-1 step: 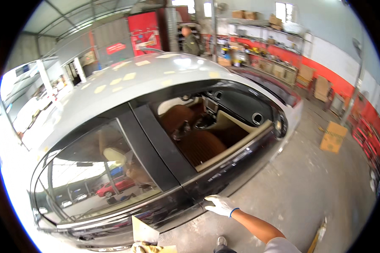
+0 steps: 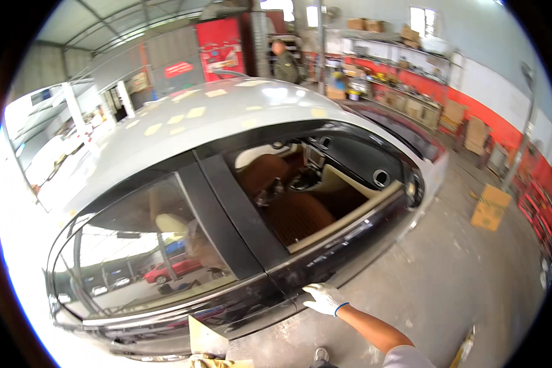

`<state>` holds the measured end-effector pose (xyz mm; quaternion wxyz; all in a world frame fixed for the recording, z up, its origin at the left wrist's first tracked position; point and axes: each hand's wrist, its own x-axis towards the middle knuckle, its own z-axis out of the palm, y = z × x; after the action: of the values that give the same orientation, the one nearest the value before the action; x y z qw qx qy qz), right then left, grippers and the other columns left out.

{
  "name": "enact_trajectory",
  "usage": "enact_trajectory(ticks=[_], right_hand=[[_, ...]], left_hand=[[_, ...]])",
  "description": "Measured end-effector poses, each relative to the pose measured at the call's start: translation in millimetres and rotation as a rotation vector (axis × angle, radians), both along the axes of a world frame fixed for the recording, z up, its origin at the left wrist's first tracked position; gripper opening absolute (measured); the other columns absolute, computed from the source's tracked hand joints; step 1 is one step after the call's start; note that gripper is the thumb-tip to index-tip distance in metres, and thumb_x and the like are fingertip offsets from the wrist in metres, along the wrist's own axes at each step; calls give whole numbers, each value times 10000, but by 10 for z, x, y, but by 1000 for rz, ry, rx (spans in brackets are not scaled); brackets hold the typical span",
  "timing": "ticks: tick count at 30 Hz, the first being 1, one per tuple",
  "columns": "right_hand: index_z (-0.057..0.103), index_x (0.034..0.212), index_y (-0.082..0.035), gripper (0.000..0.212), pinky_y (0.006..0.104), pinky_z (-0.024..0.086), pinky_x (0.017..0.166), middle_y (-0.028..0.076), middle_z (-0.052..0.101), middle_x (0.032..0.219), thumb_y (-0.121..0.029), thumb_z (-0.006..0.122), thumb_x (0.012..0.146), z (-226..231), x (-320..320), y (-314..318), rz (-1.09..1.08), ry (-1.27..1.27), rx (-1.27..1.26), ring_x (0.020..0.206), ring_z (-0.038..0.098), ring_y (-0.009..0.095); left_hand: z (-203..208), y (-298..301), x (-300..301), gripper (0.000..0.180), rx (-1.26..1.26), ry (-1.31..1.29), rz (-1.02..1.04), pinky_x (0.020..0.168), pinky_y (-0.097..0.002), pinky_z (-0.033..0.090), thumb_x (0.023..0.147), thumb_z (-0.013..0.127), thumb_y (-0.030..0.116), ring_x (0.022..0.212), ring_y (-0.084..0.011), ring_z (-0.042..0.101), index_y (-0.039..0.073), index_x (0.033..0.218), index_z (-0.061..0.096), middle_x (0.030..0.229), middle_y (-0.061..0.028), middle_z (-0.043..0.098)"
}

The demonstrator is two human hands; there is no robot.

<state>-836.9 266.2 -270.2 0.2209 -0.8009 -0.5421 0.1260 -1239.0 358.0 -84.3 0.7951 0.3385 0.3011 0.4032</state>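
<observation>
My right hand (image 2: 325, 300) wears a white knit glove with a blue cuff. It reaches in from the lower right, fingers apart, against or just over the dark side of the car's front door (image 2: 306, 270), beside the seam with the rear door. Nothing shows in it. The car (image 2: 184, 132) has a silver-grey roof dotted with pale yellow patches. Its front window is down, and the brown seats (image 2: 294, 214) and black dashboard (image 2: 365, 161) show inside. The rear window (image 2: 144, 245) is up and reflects a red car. My left hand is out of view.
A tan cardboard flap (image 2: 205, 337) and yellowish cloth (image 2: 208, 361) sit at the bottom edge. On the floor to the right lies a cardboard piece (image 2: 490, 207). Loaded shelves (image 2: 398, 76) line the far wall. A person (image 2: 284, 63) stands beyond the car.
The whole view has shifted slightly, so the car and background sit a little farther right and lower. My right hand stays by the door seam.
</observation>
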Motion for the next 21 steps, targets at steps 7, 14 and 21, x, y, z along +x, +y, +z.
enact_trajectory(ticks=[7, 14, 21], right_hand=[[606, 1137, -75, 492, 464, 403, 993, 155, 610, 1181, -385, 705, 768, -509, 510, 192, 221, -327, -237, 1143, 539, 321], [693, 1016, -122, 307, 418, 443, 912, 117, 685, 1094, -270, 621, 757, -619, 453, 322, 77, -305, -502, 1065, 624, 278], [710, 940, -148, 228, 434, 416, 952, 104, 702, 991, -209, 587, 759, -700, 272, -21, 33, -391, -402, 1022, 628, 266]], left_hand=[[504, -796, -107, 291, 243, 5, 392, 939, -366, 436, 976, 543, 301, 970, -206, 544, 70, 1152, 554, 1055, -60, 584], [745, -1540, -425, 253, 189, -82, 729, 909, -325, 436, 976, 549, 255, 961, -178, 547, 43, 1113, 564, 1020, -61, 593], [815, -1803, -980, 206, 231, -60, 822, 742, -219, 461, 989, 528, 251, 804, -109, 529, 55, 1042, 561, 915, 9, 563]])
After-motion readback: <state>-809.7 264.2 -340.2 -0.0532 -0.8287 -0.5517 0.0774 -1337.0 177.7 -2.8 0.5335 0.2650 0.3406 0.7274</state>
